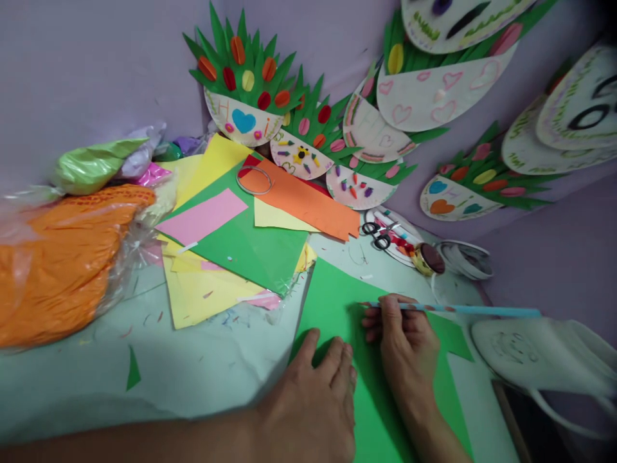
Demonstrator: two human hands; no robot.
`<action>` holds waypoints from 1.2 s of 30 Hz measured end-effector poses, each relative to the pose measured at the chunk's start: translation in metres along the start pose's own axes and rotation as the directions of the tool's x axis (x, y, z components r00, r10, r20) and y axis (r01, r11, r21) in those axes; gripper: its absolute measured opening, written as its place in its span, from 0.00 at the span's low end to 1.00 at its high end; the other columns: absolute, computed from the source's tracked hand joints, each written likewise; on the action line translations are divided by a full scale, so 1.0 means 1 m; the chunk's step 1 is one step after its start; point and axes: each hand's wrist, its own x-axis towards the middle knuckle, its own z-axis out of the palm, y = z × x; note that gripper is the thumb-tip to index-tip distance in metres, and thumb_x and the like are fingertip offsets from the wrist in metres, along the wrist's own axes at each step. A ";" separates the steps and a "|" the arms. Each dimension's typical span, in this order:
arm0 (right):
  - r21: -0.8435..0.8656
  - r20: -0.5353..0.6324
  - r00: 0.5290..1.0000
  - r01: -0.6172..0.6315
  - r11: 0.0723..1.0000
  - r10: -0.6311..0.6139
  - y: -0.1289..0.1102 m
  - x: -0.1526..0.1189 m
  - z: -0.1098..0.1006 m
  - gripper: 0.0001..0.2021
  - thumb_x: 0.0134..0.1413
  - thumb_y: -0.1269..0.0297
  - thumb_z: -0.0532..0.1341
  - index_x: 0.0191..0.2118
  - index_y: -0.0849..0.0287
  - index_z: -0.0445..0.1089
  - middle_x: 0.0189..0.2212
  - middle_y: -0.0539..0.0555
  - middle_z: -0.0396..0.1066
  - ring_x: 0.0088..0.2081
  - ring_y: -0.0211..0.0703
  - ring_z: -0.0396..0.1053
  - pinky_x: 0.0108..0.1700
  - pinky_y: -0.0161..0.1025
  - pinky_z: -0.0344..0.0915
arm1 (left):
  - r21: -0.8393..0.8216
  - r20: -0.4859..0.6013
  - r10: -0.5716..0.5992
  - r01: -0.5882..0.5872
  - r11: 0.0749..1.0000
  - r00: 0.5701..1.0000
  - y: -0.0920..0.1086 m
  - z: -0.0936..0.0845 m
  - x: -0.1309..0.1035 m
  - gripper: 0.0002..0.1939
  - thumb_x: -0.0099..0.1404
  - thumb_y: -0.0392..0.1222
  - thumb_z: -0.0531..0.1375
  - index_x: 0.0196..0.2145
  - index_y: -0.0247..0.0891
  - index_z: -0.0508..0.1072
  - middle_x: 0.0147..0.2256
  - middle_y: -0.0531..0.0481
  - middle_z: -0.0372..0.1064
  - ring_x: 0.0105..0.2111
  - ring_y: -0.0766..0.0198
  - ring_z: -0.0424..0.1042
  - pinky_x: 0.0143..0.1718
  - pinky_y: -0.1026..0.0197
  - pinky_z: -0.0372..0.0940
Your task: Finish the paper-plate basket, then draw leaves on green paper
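Note:
A large green paper sheet (337,296) lies on the pale table, with a notch cut from its right side. My left hand (321,386) rests flat on its left part, fingers stretched out. In my right hand (407,341) is a light blue pencil (482,310), pinched near its tip, which meets or hovers just over the green sheet; I cannot tell which. The pencil's long end points to the right. My right hand's side lies against the sheet.
Coloured paper sheets (207,302) are piled behind my left hand, beside a bagged orange material (62,263). Black-handled scissors (382,241) lie at the back. A white mug (530,347) stands at right. Paper-plate flower crafts (245,119) hang along the wall.

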 end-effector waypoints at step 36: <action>-0.619 0.475 0.831 0.549 0.562 -0.289 0.019 -0.069 -0.082 0.14 0.61 0.65 0.51 0.50 0.60 0.63 0.57 0.63 0.61 0.60 0.53 0.54 0.58 0.57 0.53 | 0.118 0.288 -0.531 0.521 0.846 0.797 0.006 -0.070 0.044 0.23 0.55 0.57 0.59 0.35 0.32 0.74 0.36 0.35 0.72 0.35 0.45 0.73 0.32 0.53 0.64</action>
